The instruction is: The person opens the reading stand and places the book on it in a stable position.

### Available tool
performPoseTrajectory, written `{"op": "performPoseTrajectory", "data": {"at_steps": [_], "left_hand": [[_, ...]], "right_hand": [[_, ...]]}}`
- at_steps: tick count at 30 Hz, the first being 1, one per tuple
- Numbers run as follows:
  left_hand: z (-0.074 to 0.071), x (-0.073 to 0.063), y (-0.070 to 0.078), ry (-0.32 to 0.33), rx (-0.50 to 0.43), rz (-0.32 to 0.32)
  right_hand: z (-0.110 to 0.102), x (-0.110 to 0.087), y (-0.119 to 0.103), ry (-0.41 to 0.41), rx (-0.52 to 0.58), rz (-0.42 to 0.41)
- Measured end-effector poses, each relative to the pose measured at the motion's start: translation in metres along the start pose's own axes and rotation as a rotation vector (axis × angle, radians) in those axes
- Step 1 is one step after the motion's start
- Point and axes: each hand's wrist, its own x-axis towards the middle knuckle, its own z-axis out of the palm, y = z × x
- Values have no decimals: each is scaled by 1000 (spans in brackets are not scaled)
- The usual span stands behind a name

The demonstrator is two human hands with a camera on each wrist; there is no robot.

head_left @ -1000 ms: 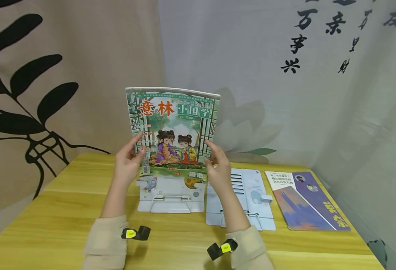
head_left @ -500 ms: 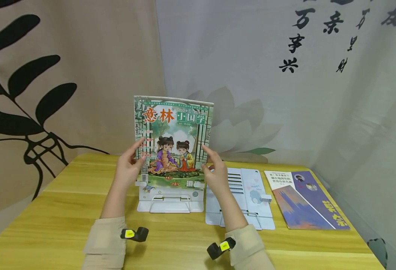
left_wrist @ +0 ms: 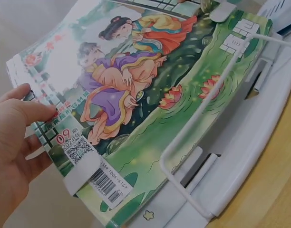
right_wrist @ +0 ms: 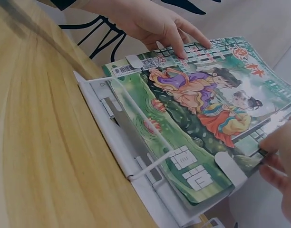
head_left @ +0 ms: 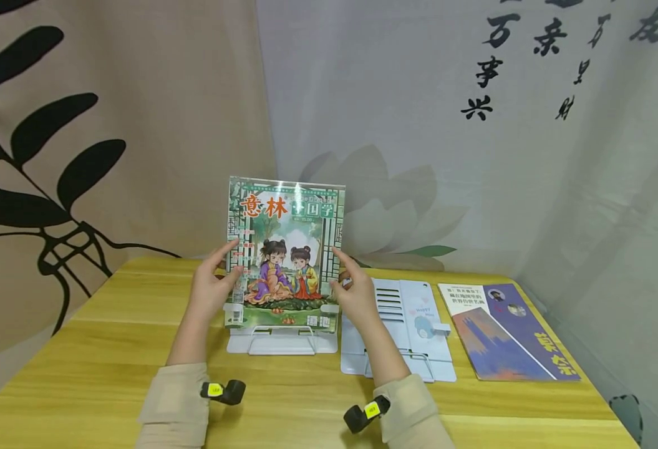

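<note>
A magazine (head_left: 286, 262) with a green cover showing two drawn children leans in a white book stand (head_left: 239, 344). My left hand (head_left: 212, 280) pinches its left edge, thumb on the cover. On the opposite edge, my right hand (head_left: 358, 290) grips likewise. In the left wrist view, a wire holder (left_wrist: 183, 137) crosses in front of the magazine's lower part. Small white side clips (right_wrist: 231, 171) overlap the cover near both lower corners. Most of the stand's back plate is hidden behind the magazine.
To the right stands a second white book stand (head_left: 413, 312) with slots and a blue drawing. Beyond it a purple and white book (head_left: 516, 337) lies on the yellow wooden table (head_left: 284, 405). A printed curtain (head_left: 362, 93) hangs behind the table.
Both hands have lowered the magazine and moved it away from me. Its lower edge has come down behind the wire holder and side clips, covering the stand's printed plate.
</note>
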Motion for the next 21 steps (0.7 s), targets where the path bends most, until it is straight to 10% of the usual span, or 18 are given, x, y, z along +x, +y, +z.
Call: {"op": "performPoseTrajectory", "data": {"at_steps": [21], "left_hand": [[-12, -3, -3, -114, 196, 26]], "right_hand": [[-8, -2, -1, -95, -161, 0]]}}
